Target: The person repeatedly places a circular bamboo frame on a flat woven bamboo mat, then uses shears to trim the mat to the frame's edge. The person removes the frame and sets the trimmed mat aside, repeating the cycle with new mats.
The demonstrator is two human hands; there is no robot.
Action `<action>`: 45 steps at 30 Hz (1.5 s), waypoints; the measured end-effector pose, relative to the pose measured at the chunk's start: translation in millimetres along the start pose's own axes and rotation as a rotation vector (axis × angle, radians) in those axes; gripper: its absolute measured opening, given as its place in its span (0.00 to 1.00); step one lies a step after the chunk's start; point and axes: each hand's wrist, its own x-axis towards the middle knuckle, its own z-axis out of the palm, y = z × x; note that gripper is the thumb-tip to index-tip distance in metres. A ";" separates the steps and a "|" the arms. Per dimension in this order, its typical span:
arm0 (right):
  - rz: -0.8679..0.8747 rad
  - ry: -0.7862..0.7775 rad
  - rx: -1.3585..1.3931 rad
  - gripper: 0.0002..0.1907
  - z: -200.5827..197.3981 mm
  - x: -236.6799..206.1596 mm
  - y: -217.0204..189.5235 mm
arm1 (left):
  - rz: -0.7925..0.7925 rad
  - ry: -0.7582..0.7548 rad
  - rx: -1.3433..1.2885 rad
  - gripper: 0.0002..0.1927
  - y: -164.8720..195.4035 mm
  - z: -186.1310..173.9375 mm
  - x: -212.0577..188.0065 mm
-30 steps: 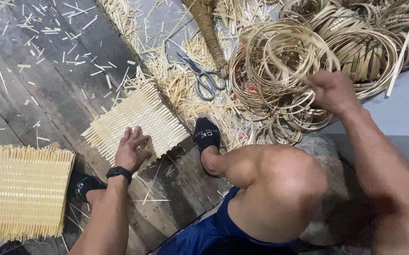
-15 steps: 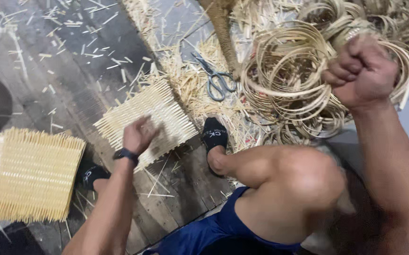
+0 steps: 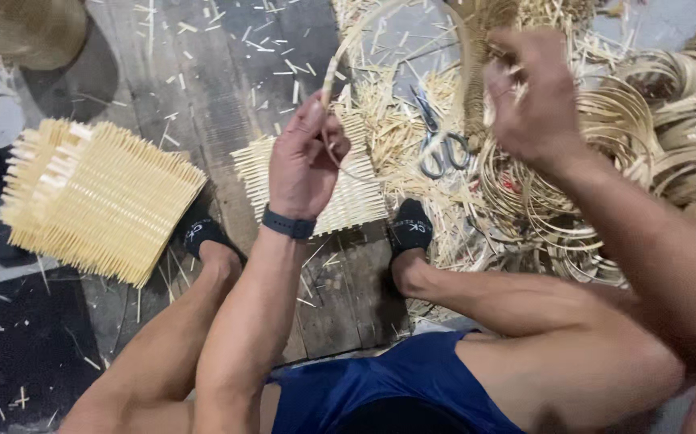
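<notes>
I see my left hand point(image 3: 306, 161) has left the woven mat point(image 3: 348, 189) and now pinches a cane strip point(image 3: 356, 36), while my blurred right hand point(image 3: 536, 100) has risen, closed on the strip's far end.

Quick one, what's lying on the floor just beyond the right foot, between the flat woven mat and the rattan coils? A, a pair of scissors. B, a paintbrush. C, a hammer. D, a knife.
A: a pair of scissors with looped handles lies on the pale offcuts, beyond the black-socked right foot, between the woven mat and the rattan coils.
</notes>
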 end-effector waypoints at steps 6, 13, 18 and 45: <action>0.068 -0.210 0.489 0.28 60.2 0.7 -82.2 | 0.010 0.116 0.319 0.12 -15.2 34.7 -12.7; -0.388 0.002 0.293 0.11 74.2 4.3 -87.1 | 0.861 0.048 1.654 0.12 48.2 62.1 -36.6; -0.577 -0.003 0.237 0.06 68.6 25.7 -104.8 | -0.268 0.047 1.116 0.47 48.9 39.7 11.5; 0.519 -0.446 1.402 0.18 145.6 19.5 -27.6 | -0.261 0.293 0.531 0.10 97.8 -77.3 -0.2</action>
